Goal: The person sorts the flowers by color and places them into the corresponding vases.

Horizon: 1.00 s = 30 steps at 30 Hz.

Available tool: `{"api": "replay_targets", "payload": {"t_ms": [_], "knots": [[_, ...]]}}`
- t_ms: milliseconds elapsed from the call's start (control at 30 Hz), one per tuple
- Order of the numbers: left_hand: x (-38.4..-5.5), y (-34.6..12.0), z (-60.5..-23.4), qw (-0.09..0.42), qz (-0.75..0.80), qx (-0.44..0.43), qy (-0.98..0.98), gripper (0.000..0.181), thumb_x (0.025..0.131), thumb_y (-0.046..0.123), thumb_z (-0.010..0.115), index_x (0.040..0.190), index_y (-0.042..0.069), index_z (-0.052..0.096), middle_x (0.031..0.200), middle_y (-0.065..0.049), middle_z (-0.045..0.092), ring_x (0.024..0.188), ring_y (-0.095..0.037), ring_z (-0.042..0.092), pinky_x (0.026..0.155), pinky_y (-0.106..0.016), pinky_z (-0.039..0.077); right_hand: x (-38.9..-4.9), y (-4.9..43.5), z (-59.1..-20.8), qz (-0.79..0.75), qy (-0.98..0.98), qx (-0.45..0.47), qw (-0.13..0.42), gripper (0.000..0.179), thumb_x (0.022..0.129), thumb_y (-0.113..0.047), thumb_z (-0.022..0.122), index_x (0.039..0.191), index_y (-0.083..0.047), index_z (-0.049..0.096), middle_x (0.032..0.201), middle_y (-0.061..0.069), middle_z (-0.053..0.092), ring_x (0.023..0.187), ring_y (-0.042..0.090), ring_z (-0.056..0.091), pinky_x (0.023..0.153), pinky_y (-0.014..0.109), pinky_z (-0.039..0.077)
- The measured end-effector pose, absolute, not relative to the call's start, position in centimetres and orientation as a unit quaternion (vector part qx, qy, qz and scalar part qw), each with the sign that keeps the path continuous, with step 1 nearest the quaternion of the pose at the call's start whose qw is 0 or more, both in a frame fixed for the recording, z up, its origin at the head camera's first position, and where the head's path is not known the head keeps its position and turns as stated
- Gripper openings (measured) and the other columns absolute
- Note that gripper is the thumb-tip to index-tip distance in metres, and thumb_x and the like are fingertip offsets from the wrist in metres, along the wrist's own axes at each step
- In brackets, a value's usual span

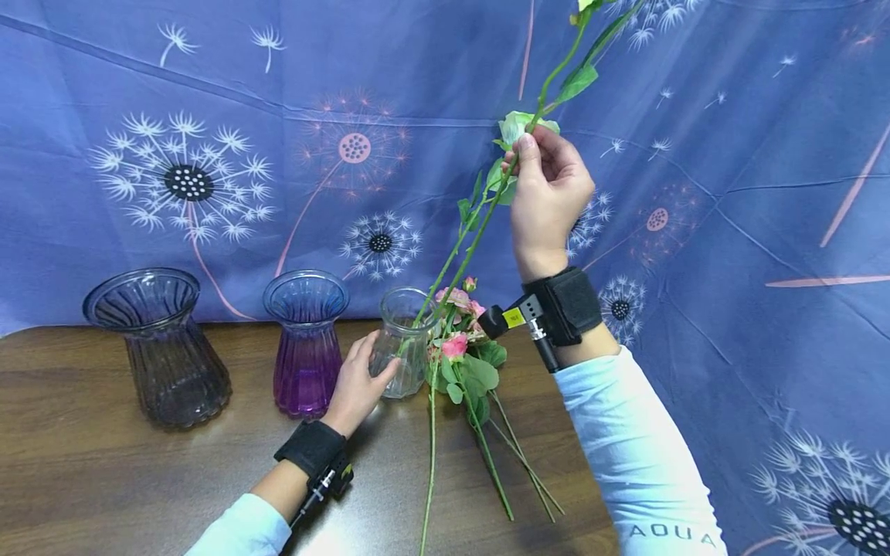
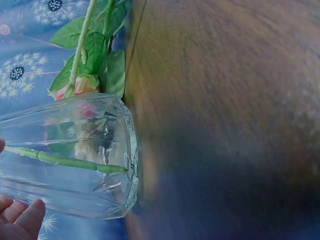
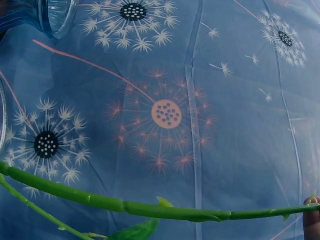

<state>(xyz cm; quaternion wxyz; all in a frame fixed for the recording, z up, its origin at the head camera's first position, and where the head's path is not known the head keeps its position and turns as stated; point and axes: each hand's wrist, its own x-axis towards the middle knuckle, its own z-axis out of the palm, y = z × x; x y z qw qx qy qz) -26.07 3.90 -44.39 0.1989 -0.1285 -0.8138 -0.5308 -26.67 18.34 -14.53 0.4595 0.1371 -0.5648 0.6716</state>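
My left hand point(image 1: 358, 386) holds the small clear glass vase point(image 1: 410, 371), fingers and thumb on either side of it. Inside this vase point(image 2: 65, 200) one green stem point(image 2: 75, 162) reaches the bottom; its pale green-white rose point(image 1: 514, 127) shows behind my right hand point(image 1: 552, 181). Raised above the vase, my right hand pinches the long green stem point(image 1: 480, 224) of another flower, whose bloom is partly cut off by the top edge. That stem slants down to the vase's rim; whether its end is inside cannot be told. Thorns show along the stem point(image 3: 175, 212) in the right wrist view.
Right of the clear vase, pink flowers point(image 1: 455, 346) with leaves lie on the wooden table point(image 1: 174, 486), stems toward me. To the left stand a purple glass vase point(image 1: 306, 371) and a larger dark grey one point(image 1: 177, 371). A blue dandelion-print cloth point(image 1: 431, 62) hangs behind.
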Motion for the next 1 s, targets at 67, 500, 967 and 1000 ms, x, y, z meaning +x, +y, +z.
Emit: {"api": "replay_targets", "payload": {"t_ms": [67,500,967,1000], "knots": [[-26.1,3.9,-44.4,0.200,-0.531,-0.129,-0.814,0.054,0.085,0.019,0.069,0.130,-0.003,0.048,0.127,-0.021,0.052,0.113,-0.032,0.056,0.094,-0.040,0.051,-26.9,18.3,-14.9,0.662,-0.569,0.144,0.467,0.009,0.087,0.004,0.060,0.094,0.009,0.061,0.071,0.003,0.060,0.060,0.010,0.059,0.062,0.023,0.054],[-26.0,3.9,-44.5,0.201,-0.538,-0.131,-0.808,0.055,0.086,0.018,0.068,0.132,-0.004,0.047,0.129,-0.022,0.051,0.114,-0.032,0.055,0.095,-0.040,0.051,-27.4,18.0,-16.1,0.648,-0.584,0.150,0.465,0.019,0.088,0.002,0.059,0.100,0.017,0.058,0.072,0.000,0.060,0.062,0.009,0.059,0.065,0.025,0.055],[-26.1,3.9,-44.4,0.208,-0.541,-0.134,-0.804,0.055,0.085,0.017,0.069,0.130,-0.005,0.048,0.127,-0.022,0.052,0.113,-0.033,0.055,0.095,-0.039,0.051,-27.7,17.7,-17.0,0.644,-0.601,0.132,0.454,0.012,0.088,0.001,0.061,0.096,0.009,0.062,0.074,0.005,0.062,0.061,0.008,0.060,0.065,0.024,0.056],[-26.1,3.8,-44.4,0.208,-0.541,-0.133,-0.804,0.055,0.084,0.017,0.069,0.130,-0.005,0.048,0.127,-0.022,0.052,0.113,-0.033,0.056,0.095,-0.039,0.051,-27.8,17.7,-17.1,0.645,-0.602,0.132,0.453,0.013,0.088,0.001,0.060,0.097,0.010,0.062,0.073,0.003,0.061,0.061,0.007,0.060,0.065,0.024,0.056]]}}
